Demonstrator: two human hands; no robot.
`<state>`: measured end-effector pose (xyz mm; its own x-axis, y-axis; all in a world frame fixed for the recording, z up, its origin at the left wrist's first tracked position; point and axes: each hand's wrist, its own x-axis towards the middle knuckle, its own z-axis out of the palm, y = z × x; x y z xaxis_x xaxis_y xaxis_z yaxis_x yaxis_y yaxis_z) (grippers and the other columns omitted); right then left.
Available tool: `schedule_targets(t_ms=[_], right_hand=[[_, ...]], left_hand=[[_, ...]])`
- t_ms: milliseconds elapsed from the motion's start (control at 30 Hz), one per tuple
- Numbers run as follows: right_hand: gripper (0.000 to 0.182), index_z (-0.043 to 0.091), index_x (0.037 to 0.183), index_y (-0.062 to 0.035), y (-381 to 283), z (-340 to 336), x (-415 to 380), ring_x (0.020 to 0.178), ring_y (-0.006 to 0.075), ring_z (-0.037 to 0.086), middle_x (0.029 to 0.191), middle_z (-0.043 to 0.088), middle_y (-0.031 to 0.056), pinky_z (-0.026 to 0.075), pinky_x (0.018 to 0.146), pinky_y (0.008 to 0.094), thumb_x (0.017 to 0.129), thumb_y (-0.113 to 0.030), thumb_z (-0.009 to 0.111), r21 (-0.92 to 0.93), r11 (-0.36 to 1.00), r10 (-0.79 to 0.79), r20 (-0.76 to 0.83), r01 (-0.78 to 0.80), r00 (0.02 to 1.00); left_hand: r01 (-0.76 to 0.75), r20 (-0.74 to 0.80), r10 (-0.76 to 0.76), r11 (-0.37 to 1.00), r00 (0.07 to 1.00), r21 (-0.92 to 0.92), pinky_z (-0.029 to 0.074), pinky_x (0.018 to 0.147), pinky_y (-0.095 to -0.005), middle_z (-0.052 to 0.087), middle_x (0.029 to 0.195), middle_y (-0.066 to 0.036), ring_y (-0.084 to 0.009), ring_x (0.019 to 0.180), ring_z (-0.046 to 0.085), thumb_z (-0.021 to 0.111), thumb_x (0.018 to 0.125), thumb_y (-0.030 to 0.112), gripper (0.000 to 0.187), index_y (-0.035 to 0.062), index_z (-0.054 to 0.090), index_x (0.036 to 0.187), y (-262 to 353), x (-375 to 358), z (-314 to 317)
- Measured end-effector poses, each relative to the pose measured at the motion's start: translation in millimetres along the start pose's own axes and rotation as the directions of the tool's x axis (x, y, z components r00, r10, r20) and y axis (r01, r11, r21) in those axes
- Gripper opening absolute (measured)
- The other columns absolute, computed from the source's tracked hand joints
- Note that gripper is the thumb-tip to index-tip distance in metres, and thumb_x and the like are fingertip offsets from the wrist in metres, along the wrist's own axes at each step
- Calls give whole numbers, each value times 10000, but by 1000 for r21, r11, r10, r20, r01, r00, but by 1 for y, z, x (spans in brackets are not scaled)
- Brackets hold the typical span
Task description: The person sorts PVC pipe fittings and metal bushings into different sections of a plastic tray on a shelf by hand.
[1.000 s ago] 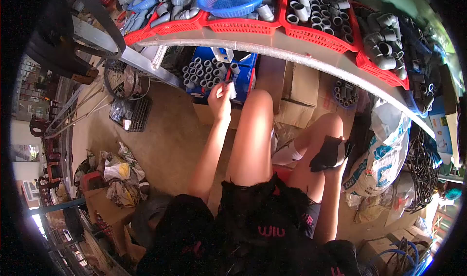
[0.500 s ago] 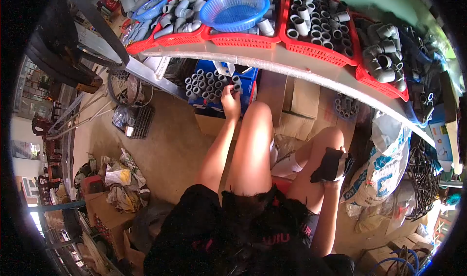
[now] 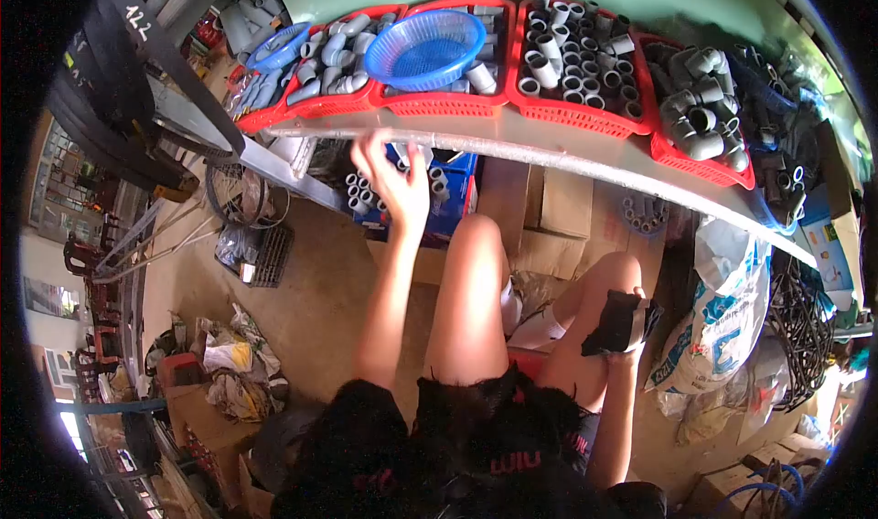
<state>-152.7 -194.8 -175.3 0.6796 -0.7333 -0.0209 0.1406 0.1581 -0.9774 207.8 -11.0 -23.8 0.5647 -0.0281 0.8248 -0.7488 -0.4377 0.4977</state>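
Note:
My left hand [image 3: 395, 182] is raised in front of the shelf's edge, its fingers apart and nothing visible in them. Below and partly behind it is a blue box [image 3: 439, 215] with several short grey pipe fittings [image 3: 358, 194] standing in rows; my hand and wrist hide some of them. On my right thigh, my right hand [image 3: 634, 341] is closed around a folded black cloth [image 3: 606, 325]. The cloth covers part of the fingers.
Red baskets [image 3: 585, 117] of grey pipe fittings line the shelf [image 3: 512, 139]. A blue plastic basket [image 3: 425, 51] sits on top of one. Cardboard boxes [image 3: 553, 203] stand below, a white sack [image 3: 718, 313] at right, and a black crate [image 3: 265, 254] at left.
My left hand has left the fittings in the blue box and moved up and left, its fingers spreading. My right hand still holds the black cloth. The view has shifted slightly.

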Motion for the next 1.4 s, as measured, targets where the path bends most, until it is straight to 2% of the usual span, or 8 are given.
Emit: schedule_targets(t_ms=[167,300,700,867,1133,1300,1333,1400], right_hand=[[400,341,1284,-114,2,10,3,829,149,565,1021,542,53,506,701,284,904,-165,456,367,922,124,16,-122,992],[364,359,1266,-116,4,7,-3,837,164,567,1030,540,69,505,685,296,920,-214,420,499,852,177,8,-157,984],[394,360,1298,-116,-9,5,-5,927,199,562,1068,542,92,488,798,325,931,-259,377,490,861,135,35,-135,990],[394,515,1141,-59,-52,38,1,983,264,561,1075,575,87,460,867,397,868,-314,388,778,598,350,-34,-195,936],[527,353,1229,-98,-214,132,126,975,175,499,1109,476,80,429,853,289,754,-56,576,24,906,-422,19,422,906],[494,464,1142,-65,-242,174,223,1006,204,502,1083,526,94,395,885,326,712,-70,708,-385,477,-799,186,790,573],[454,503,1110,-63,-241,178,234,1017,276,502,1047,552,126,379,897,373,710,-107,712,-642,187,-826,307,744,472],[396,542,1065,-71,-220,183,242,987,315,492,1017,563,135,365,888,414,726,-201,699,-776,33,-712,424,630,559]], left_hand=[[-252,323,170,940,931,231,232,991,-526,346,1332,-108,-337,1252,281,686,714,139,578,144,450,1241,7,81,15],[-336,476,172,898,863,284,259,941,-557,478,1246,-59,-322,1256,300,695,699,186,241,142,638,929,-20,101,26],[-402,297,382,916,875,9,374,945,-410,565,1104,-147,-337,1078,492,600,760,55,132,-3,601,879,-21,103,-22],[-310,245,298,951,923,10,383,942,-384,579,1106,-125,-306,1081,518,562,776,-2,129,-15,565,904,3,73,-88],[80,388,-119,990,914,113,381,914,-444,595,948,-111,-337,1026,525,544,723,-28,115,17,574,824,29,-59,-185],[330,541,-278,944,794,0,398,878,-421,572,950,-121,-324,986,508,570,652,-19,228,33,598,872,58,-133,-191],[364,553,-296,931,779,-13,400,873,-420,566,953,-124,-326,973,508,583,651,4,231,33,596,880,61,-145,-187],[386,575,-289,921,765,-49,400,863,-423,552,958,-131,-328,960,503,609,654,62,238,33,590,889,66,-155,-184]])
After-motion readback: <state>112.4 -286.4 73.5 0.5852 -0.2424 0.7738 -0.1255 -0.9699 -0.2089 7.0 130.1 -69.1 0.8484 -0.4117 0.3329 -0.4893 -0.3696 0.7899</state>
